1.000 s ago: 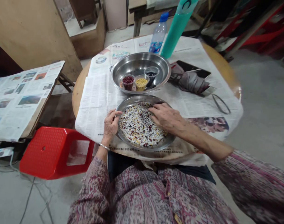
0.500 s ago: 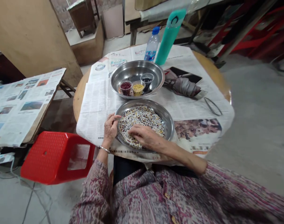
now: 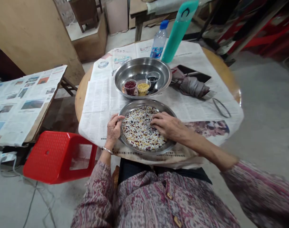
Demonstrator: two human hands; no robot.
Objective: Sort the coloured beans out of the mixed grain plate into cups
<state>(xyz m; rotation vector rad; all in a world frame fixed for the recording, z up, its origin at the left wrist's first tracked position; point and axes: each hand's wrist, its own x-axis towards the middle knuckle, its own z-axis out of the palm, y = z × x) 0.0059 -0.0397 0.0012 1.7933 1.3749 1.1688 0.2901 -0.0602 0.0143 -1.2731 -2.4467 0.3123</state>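
Note:
A steel basin (image 3: 171, 147) near the table's front edge holds a spread of white grains mixed with yellow, dark red and black beans (image 3: 141, 129). My left hand (image 3: 114, 128) grips its left rim, thumb over the edge. Bent and close together, the fingers of my right hand (image 3: 166, 125) touch the mix at the right side; what lies under the fingertips is hidden. Behind stands a larger steel basin (image 3: 166, 71) with three clear plastic cups: one of red beans (image 3: 130, 87), one of yellow beans (image 3: 143, 87) and one of black beans (image 3: 153, 79).
Newspaper (image 3: 94, 107) covers the round table. A water bottle (image 3: 159, 39) and a tall teal bottle (image 3: 179, 33) stand at the back. A folded grey umbrella (image 3: 194, 87) lies right, by a dark flat object (image 3: 201, 77). A red stool (image 3: 49, 155) stands at left.
My right hand has moved from the front middle of the mix to its right side. My left hand keeps its hold on the rim. The view has shifted slightly.

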